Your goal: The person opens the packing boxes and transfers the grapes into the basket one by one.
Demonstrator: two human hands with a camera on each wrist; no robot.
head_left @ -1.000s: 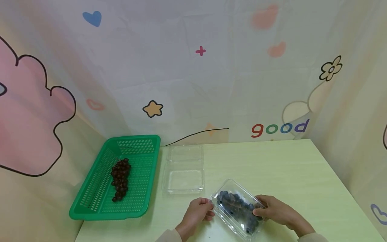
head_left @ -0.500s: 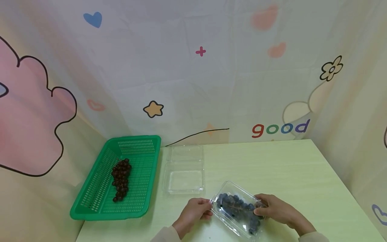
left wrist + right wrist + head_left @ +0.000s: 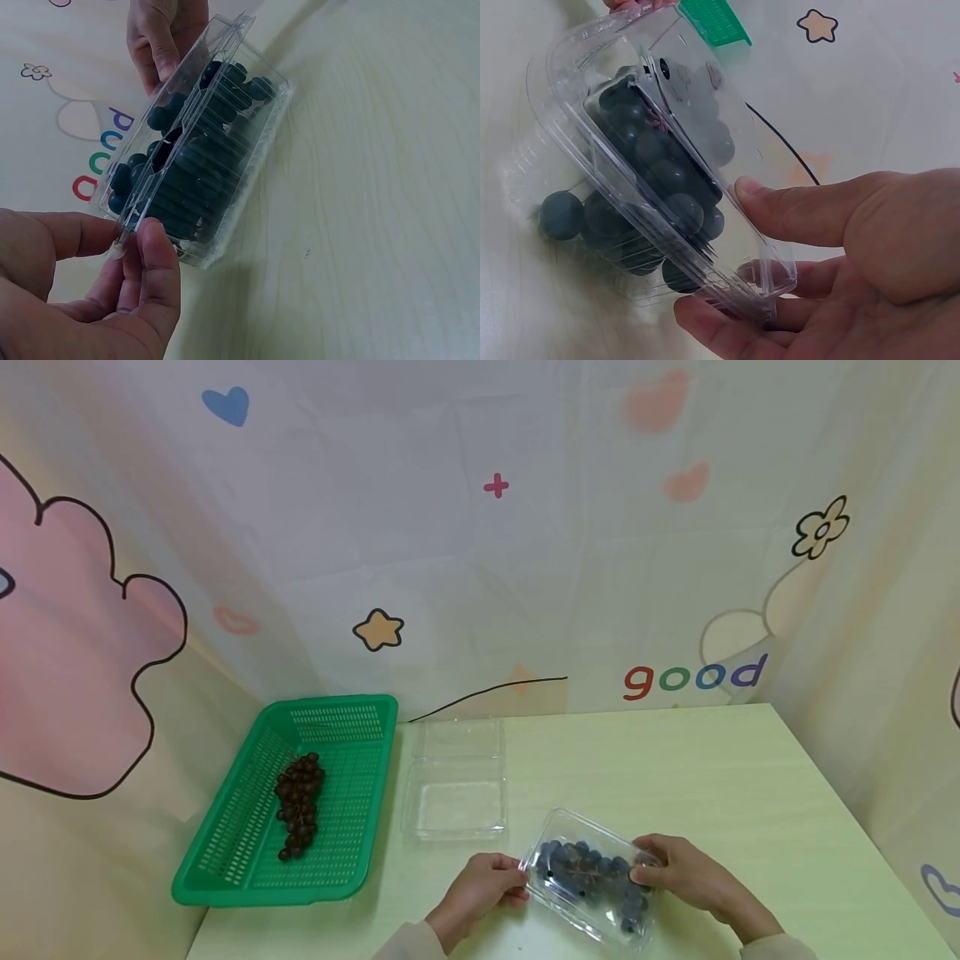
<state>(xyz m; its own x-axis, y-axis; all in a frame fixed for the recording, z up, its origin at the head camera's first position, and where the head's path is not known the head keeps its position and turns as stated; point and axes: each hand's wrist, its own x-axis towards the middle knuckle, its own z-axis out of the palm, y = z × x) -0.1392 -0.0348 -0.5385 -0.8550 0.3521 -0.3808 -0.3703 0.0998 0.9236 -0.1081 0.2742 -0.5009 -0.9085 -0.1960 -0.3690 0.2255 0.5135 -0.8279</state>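
Clamshell of blue grapes, green basket of reddish grapes

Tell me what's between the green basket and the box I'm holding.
In the head view, an open clear container lies between them, with your left hand nearer you, pinching the box.

A curtain (printed with "good") hangs behind the pale table

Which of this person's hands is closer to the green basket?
Left. The left hand is to the right of the green basket, pinching the nearer end of the clear box; the right hand is farther off, holding the box's other end.
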